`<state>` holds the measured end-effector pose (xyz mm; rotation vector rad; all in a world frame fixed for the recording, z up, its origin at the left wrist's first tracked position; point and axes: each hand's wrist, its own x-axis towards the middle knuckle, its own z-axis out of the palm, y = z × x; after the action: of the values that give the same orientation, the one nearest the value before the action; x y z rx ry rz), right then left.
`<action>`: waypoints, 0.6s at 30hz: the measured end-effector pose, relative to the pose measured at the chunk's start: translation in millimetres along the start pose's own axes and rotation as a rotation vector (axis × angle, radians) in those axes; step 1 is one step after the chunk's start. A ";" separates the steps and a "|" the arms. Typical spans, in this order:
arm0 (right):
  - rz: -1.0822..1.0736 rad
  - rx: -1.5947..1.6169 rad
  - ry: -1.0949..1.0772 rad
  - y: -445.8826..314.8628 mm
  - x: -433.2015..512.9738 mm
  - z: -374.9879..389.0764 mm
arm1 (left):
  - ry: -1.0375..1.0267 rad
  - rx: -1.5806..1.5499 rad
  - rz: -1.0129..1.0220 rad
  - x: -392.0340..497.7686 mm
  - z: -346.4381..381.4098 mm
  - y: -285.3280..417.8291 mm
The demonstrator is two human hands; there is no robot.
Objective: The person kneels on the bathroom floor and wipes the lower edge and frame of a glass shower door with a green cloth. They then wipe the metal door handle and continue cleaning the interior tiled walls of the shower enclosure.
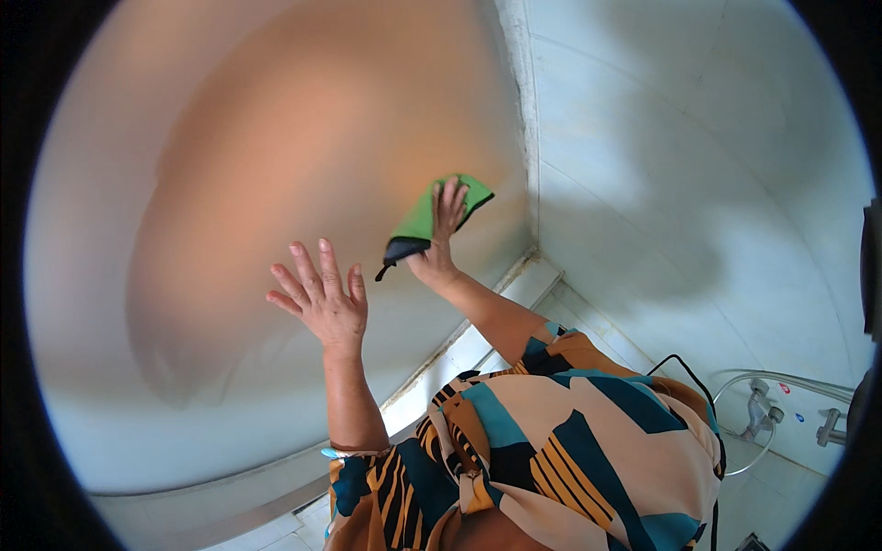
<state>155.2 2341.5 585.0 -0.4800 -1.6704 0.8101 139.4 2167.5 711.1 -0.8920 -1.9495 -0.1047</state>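
A green cloth with a black edge and a small loop (415, 224) lies against a frosted panel (275, 406). Over it, my right hand (441, 234) presses with outstretched fingers, a fold of the cloth beside them. To the left, my left hand (327, 306) is spread wide with its back towards me and holds nothing. Its palm faces the same panel; whether it touches the surface I cannot tell. The panel shows a blurred warm-toned reflection.
A tiled wall (654, 172) meets the panel at a rough white seam (524, 124). Along the panel's foot runs a pale ledge with stained edges (441, 365). At right, a shower mixer tap (761, 410) with a hose is on the wall. Floor tiles (265, 534) show at lower left.
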 end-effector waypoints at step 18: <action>0.393 0.243 0.273 77.2 63.4 -19.7 | 0.082 0.115 0.064 -2.0 -1.0 3.6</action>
<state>149.7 2442.6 573.7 -0.7252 -1.2219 1.1622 143.0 2168.6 709.1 -0.8607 -1.8306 0.0083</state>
